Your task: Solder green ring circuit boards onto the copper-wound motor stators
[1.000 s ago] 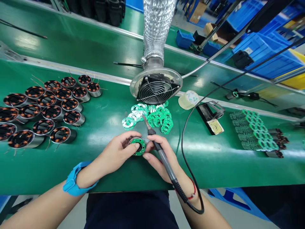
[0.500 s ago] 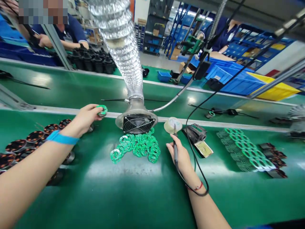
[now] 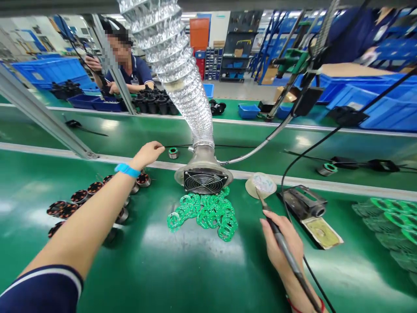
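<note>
Beyond the metal strip at the table's far edge, a motor stator (image 3: 173, 153) with a green ring on top stands on the green surface. Just left of it, apart from it, is my left hand (image 3: 149, 154), its fingers loosely bent and holding nothing. My right hand (image 3: 283, 243) grips a soldering iron (image 3: 283, 245) like a pen. The iron's tip touches a pale round cake of what looks like rosin (image 3: 260, 184). Between my hands lies a pile of green ring circuit boards (image 3: 208, 213) in front of a fume extractor fan (image 3: 206, 180).
Several copper-wound stators (image 3: 78, 198) stand under my left forearm. At right are an iron stand (image 3: 304, 200) with a yellow sponge (image 3: 322, 232), and rows of green boards (image 3: 395, 226). A silver duct (image 3: 182, 82) hangs in the middle. A co-worker (image 3: 130, 69) sits across.
My left hand has let go of the green-topped stator, which now stands beyond the metal strip. My right hand still holds the soldering iron at the round cake. The view has shifted left and tilted up.
</note>
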The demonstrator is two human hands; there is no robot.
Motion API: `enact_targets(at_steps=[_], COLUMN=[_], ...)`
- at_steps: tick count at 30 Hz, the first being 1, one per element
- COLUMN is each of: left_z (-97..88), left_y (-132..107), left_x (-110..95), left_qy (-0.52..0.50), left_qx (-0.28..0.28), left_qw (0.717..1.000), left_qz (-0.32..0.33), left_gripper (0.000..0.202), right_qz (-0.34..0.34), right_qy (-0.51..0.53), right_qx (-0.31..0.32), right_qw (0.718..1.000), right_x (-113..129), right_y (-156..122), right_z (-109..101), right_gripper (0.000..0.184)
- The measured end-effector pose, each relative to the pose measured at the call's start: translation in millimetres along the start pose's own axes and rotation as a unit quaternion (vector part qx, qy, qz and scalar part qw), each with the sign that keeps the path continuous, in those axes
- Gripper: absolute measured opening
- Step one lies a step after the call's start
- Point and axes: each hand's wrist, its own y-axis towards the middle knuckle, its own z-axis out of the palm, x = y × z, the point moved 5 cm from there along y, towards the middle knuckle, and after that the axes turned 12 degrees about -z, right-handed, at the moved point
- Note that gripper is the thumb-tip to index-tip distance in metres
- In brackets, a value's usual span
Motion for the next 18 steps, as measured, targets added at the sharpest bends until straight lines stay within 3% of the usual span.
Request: enact_targets(at_steps=[3,7,12,18], left_z=[-15.3,-5.1,13.4,25.7], left_y=[-40.7,-91.2,-126.7,-194.6], left_x=[37.8,71.9,69.9,72.3], left_qy=[0.07,0.149,0.173,0.172], left_qx=[-0.002,-0.043,-0.078,-0.046], left_qw=[0.996,0.985,0.971,0.953], left_qz=[0.047,0.08,0.147,0.245], left_gripper=[0.022,0.024,0.017,0.028], right_qz=[0.057,0.067,0.068,0.077], right_qy=[0.048,0.081,0.098,0.143], right_qx=[-0.006,-0.007,0.033,0.128], right_qw=[0.997,0.994,0.992,0.978], right_x=[4.5,12.7,27.5,71.8], right_y=[-4.2,-6.0,-2.7,-14.6], right_z=[-0.8,2.7,6.9,17.8], right_gripper=[0.028,0.029,0.025,0.018])
